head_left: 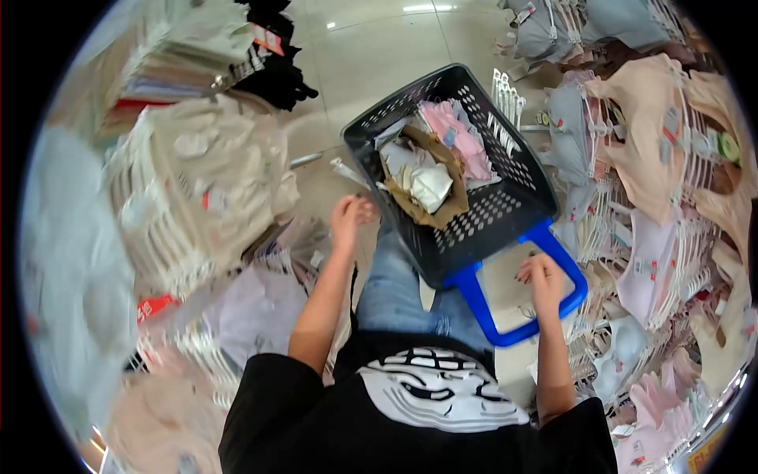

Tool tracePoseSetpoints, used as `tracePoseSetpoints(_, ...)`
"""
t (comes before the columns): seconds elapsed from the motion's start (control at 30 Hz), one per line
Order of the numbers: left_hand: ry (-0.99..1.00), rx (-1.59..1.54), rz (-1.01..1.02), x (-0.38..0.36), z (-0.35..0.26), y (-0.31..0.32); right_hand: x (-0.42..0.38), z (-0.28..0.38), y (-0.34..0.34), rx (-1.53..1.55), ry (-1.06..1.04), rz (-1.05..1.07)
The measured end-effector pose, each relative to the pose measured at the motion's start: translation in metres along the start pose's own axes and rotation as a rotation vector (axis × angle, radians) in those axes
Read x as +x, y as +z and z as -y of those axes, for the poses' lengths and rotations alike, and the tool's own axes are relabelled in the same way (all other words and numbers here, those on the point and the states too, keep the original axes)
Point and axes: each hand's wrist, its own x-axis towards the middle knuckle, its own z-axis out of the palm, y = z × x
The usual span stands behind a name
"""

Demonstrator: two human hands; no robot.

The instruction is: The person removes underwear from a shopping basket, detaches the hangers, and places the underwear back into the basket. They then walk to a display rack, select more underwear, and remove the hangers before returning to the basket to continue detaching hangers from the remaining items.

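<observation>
A dark grey plastic shopping basket (474, 229) sits at an angle in front of my legs, its blue handle (575, 272) swung toward me. Inside lie an open brown paper bag (446, 213) with white items in it and pink folded garments (462, 142). My left hand (353, 217) is beside the basket's left wall, fingers curled, just below some white hangers (347, 172); I cannot tell what it holds. Over the opening of the handle is my right hand (542, 278), loosely closed, with nothing showing in its fingers.
Racks of cream garments (213, 174) and lilac garments (257, 308) crowd the left side. To the right hang many bras, among them a beige one (639, 134). White hangers (508, 99) stick out by the basket's far right edge. Pale floor tiles (367, 47) show ahead.
</observation>
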Motion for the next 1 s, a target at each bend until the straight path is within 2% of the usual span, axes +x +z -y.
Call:
tracePoseSetpoints(0.07,-0.1,0.063,-0.034,0.042,0.029,-0.028,0.03,-0.005,0.032,-0.114,0.05,0.151)
tracePoseSetpoints(0.13,-0.252,0.177,-0.055,0.061,0.061,-0.045,0.057,-0.005,0.056,-0.367,-0.033,0.396)
tracePoseSetpoints(0.17,-0.263,0.217,-0.053,0.07,0.079,-0.049,0.07,-0.008,0.069,-0.487,-0.074,0.532)
tracePoseSetpoints(0.27,-0.244,0.237,-0.089,0.092,0.121,-0.039,0.117,-0.037,0.106,-0.546,-0.134,0.68)
tracePoseSetpoints(0.33,-0.179,0.146,-0.123,0.101,0.127,-0.019,0.16,-0.069,0.14,-0.775,-0.324,0.624)
tracePoseSetpoints(0.4,-0.19,0.049,-0.138,0.115,0.159,-0.021,0.212,-0.107,0.179,-0.834,-0.283,0.645)
tracePoseSetpoints(0.47,-0.187,0.015,-0.151,0.128,0.178,-0.025,0.256,-0.151,0.214,-0.935,-0.375,0.575)
tracePoseSetpoints(0.53,-0.195,0.048,-0.176,0.132,0.185,-0.03,0.281,-0.175,0.244,-1.138,-0.221,0.597)
tracePoseSetpoints(0.63,-0.185,0.1,-0.184,0.134,0.172,-0.024,0.271,-0.213,0.266,-1.179,-0.114,0.438)
tracePoseSetpoints(0.73,-0.084,0.351,-0.131,0.136,0.163,-0.027,0.265,-0.224,0.27,-1.098,0.212,0.454)
tracePoseSetpoints(0.87,0.072,0.531,-0.078,0.126,0.148,-0.023,0.257,-0.237,0.263,-0.721,0.358,0.438)
tracePoseSetpoints(0.9,0.038,0.571,-0.067,0.123,0.14,-0.021,0.252,-0.225,0.259,-0.689,0.25,0.374)
tracePoseSetpoints(1.0,0.097,0.585,-0.032,0.126,0.143,-0.025,0.252,-0.211,0.242,-0.482,0.135,0.373)
